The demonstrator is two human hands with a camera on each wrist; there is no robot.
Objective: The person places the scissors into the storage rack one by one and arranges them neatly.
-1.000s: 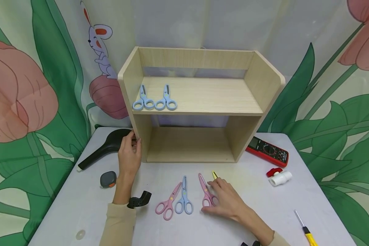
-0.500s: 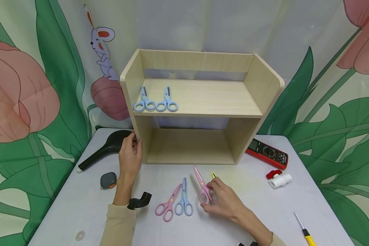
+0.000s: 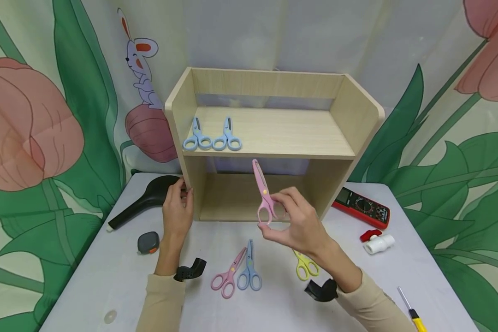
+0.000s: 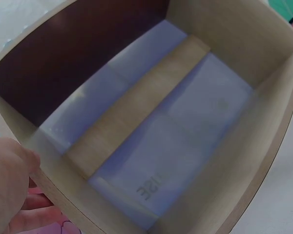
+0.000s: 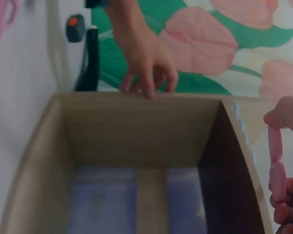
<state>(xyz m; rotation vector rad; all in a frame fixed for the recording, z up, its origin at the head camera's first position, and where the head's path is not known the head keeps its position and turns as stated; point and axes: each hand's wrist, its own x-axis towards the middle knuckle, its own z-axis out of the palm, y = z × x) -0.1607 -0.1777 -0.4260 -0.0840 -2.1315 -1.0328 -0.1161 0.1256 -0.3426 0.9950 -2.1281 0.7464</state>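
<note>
My right hand (image 3: 300,226) holds a pair of pink scissors (image 3: 265,196) by the handle loops, blades pointing up, in front of the shelf's lower compartment. In the right wrist view the pink handle (image 5: 278,180) sits between thumb and fingers at the right edge. My left hand (image 3: 177,216) grips the front edge of the left side panel of the wooden desk shelf (image 3: 282,131); the left wrist view shows the fingers on the panel's outer side. Two pairs of blue scissors (image 3: 227,136) lie side by side at the left of the upper board.
On the white table lie another pink pair of scissors (image 3: 228,274), a blue pair (image 3: 250,269) and a yellow pair (image 3: 305,265), partly hidden. A black paddle-shaped object (image 3: 151,198) and tape measure (image 3: 148,242) are left; a multimeter (image 3: 363,207), white valve (image 3: 379,243) and screwdriver (image 3: 412,311) are right.
My right hand has taken hold of the pink scissors, lifted them off the table and carried them forward to the shelf, uncovering the yellow scissors' handles. My left hand keeps its place.
</note>
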